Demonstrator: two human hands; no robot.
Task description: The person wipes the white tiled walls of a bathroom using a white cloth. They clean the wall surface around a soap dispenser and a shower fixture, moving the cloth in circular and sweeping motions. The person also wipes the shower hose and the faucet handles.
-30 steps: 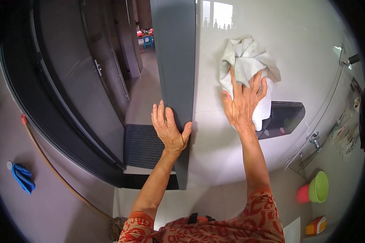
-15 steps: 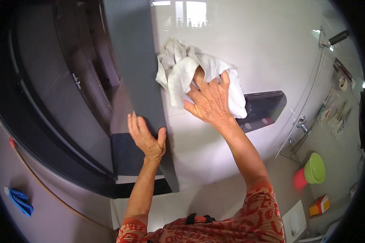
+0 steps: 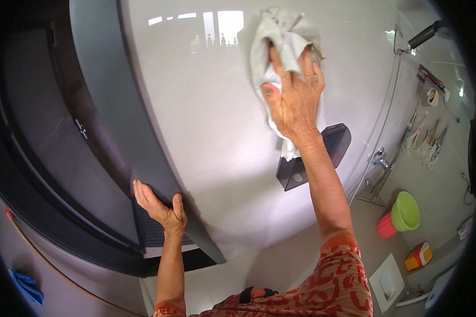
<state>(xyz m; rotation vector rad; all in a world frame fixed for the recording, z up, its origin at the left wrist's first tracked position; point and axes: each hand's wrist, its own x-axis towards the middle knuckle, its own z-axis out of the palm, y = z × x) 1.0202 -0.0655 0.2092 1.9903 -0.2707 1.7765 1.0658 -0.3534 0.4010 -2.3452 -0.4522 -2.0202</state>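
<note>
My right hand (image 3: 297, 103) presses a white cloth (image 3: 288, 31) against the glossy pale tiled wall (image 3: 195, 105). Its fingers are spread and partly tucked into folds, and a corner of cloth hangs below the wrist over a dark wall shelf (image 3: 292, 174). Lower on the left, my left hand (image 3: 164, 210) rests on the dark grey door frame (image 3: 116, 95). Its fingers stretch along the left side of the frame, with the thumb apart on the right; nothing loose is in it.
On the right wall are a shower head (image 3: 426, 36), a tap (image 3: 380, 158) and hanging gloves (image 3: 426, 142). Below stand a green basin (image 3: 405, 211) on a pink bucket, an orange box (image 3: 419, 256) and a squat toilet (image 3: 387, 285). A hose (image 3: 58, 269) lies at lower left.
My right hand and the cloth have moved up the wall and away from the door frame. My left hand stays on the frame. The whole view has tilted and shifted.
</note>
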